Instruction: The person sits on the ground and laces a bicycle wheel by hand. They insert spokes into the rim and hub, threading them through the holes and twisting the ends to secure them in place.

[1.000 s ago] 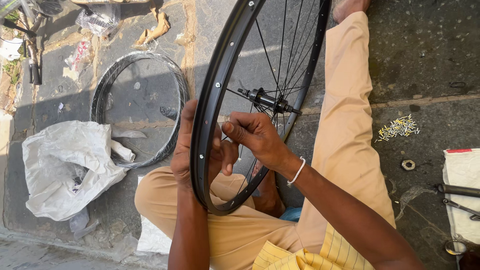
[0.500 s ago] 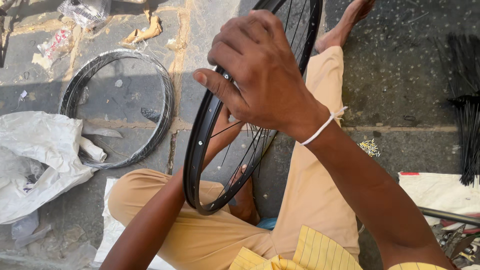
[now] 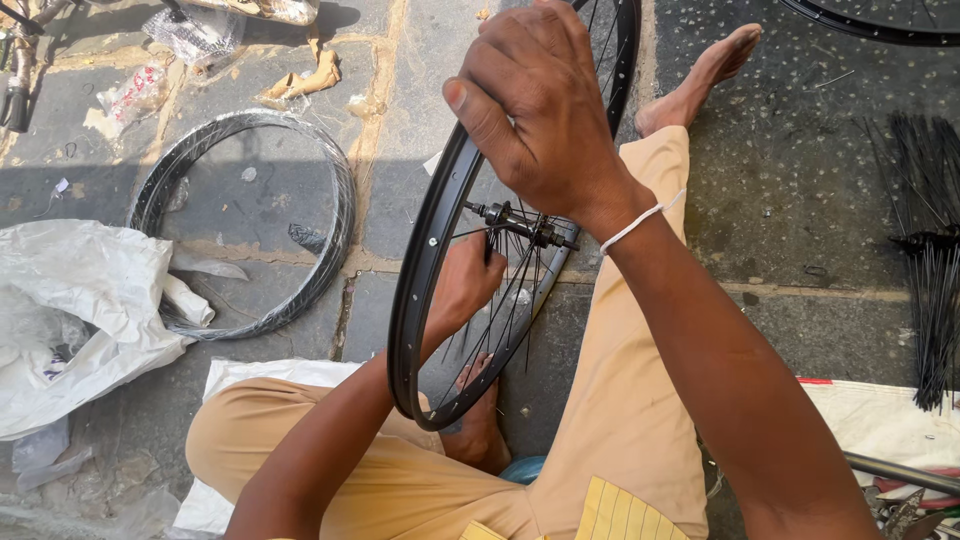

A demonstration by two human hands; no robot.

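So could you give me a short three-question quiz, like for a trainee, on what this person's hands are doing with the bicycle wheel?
1. True or false: the right hand grips the wheel rim from above.
2. Where is the left hand? A) on the plastic bag B) among the spokes near the hub C) on the foot
3. What lies on the pavement left of the wheel?

Key: 1 true; 2 B; 3 a second black rim.

Standing upright between the knees: wheel rim (image 3: 425, 260), hub (image 3: 520, 225) at its middle. Lying flat on the pavement (image 3: 790, 200) to the left: tyre (image 3: 330, 250), plastic sheet (image 3: 80, 300) beside it. Lying far right: spoke bundle (image 3: 935, 260).
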